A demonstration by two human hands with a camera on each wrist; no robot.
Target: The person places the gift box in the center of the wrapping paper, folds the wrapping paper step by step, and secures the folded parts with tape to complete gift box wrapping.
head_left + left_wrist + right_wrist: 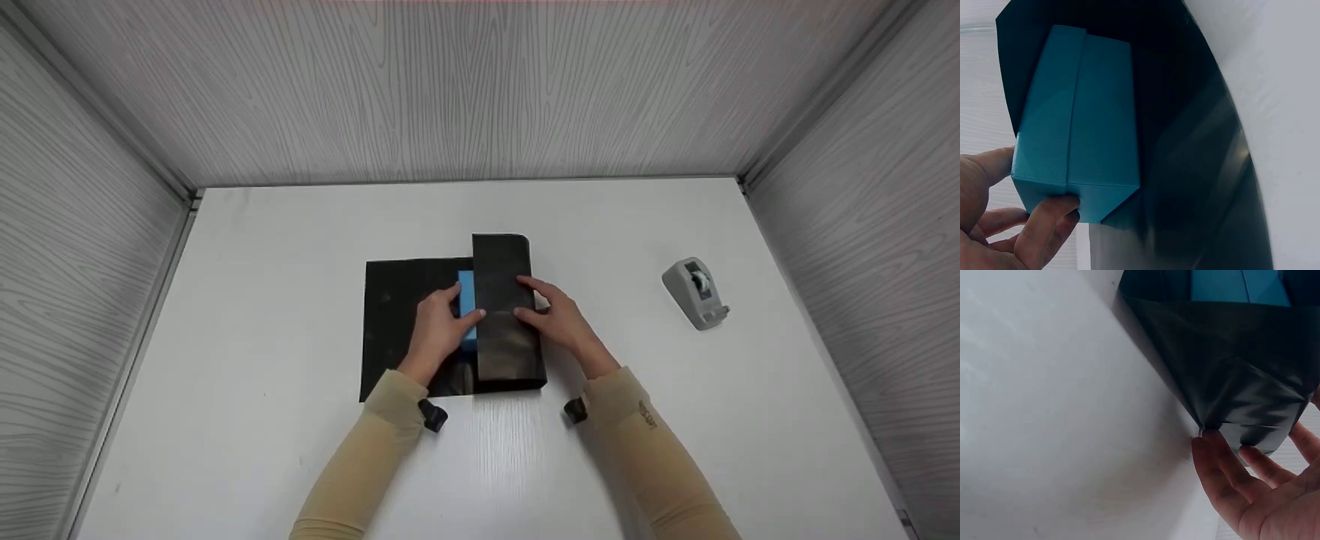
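A black sheet (390, 330) of wrapping paper lies on the table with its right part folded over a blue box (466, 292). In the left wrist view the blue box (1100, 112) shows one end and a lengthwise seam. My left hand (439, 322) holds the box at its left side, the thumb at the edge of the folded flap (506, 337). My right hand (559, 319) grips the fold at the right, thumb and forefinger on its upper face. In the right wrist view several fingers (1258, 467) curl against the creased black paper (1224, 377).
A grey tape dispenser (696, 292) stands on the white table (262, 300) to the right. Pale wood-grain panels (480, 90) enclose the back and both sides. A small black wrist camera (433, 415) sits at the left sleeve, another camera (576, 410) at the right.
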